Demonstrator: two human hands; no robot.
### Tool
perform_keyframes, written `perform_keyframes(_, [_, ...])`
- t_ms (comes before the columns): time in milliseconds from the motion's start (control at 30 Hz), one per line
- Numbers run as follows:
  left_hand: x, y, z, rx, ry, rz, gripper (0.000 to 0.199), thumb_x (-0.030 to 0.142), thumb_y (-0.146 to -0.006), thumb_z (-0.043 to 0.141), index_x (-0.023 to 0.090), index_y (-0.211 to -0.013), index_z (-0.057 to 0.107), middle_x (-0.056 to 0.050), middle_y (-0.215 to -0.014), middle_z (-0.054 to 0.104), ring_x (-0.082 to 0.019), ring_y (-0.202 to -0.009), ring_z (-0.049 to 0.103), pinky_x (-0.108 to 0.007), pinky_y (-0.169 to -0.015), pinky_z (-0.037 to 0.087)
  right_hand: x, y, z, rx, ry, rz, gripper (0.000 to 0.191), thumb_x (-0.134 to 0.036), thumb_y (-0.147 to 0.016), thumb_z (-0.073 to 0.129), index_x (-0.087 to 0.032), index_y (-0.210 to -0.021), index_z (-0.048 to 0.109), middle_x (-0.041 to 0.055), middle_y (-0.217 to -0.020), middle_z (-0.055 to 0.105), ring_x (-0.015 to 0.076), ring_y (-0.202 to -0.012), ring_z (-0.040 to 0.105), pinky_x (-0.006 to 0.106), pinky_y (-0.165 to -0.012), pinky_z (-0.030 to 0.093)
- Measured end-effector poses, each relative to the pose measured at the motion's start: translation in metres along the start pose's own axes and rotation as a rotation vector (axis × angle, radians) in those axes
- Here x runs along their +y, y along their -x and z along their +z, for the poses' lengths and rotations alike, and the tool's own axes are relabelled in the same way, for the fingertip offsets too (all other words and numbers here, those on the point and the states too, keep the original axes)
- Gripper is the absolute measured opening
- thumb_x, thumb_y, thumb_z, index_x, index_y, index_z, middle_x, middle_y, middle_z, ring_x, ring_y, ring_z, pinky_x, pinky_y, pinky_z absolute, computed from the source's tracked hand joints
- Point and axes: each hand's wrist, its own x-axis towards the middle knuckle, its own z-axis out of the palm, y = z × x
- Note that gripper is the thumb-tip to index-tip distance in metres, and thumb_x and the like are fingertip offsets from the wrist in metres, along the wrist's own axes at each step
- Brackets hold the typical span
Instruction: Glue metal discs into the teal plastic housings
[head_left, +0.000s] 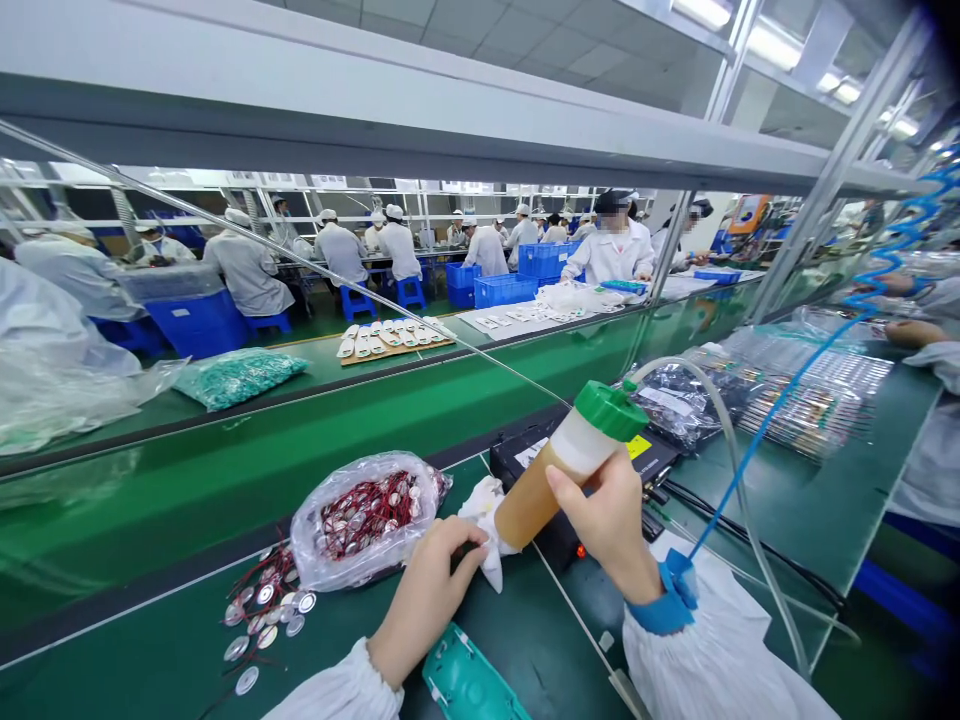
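Note:
My right hand [604, 505] is wrapped round a translucent bottle [544, 478] of amber liquid with a green cap, tilted so its bottom end points down and left. A clear hose leads from the cap. At that lower end, my left hand [439, 575] pinches a white cloth or tissue [489, 515] against the bottle. Below my left hand lies a teal plastic shell [472, 675], cut off by the frame's bottom edge. To the left, a clear plastic bag [315, 545] holds many small metal discs with red and black wires, with loose discs [266, 610] spilled beside it.
A black box [551, 545] sits behind the bottle. A blue coiled cord [780, 400] runs to my right wristband. Bagged parts [810, 390] lie at right. Past the green conveyor [225, 440] are a bag of teal parts [240, 375], white shells [390, 338] and several seated workers.

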Motion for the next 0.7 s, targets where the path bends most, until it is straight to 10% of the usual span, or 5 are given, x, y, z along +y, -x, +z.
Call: perform_keyframes(700, [0.007, -0.011, 0.006, 0.058, -0.341, 0.027, 0.014, 0.013, -0.076, 0.054, 0.02, -0.078, 0.066, -0.003, -0.076, 0.06, -0.023, -0.083, 0.052, -0.03, -0.065, 0.039, 0.006, -0.011, -0.009, 0.162, 0.013, 0.111, 0.036, -0.045, -0.062, 0.067, -0.02, -0.083, 0.05, 0.0047, -0.072, 0.061, 0.0261, -0.065, 0.06, 0.036, -0.056, 0.048])
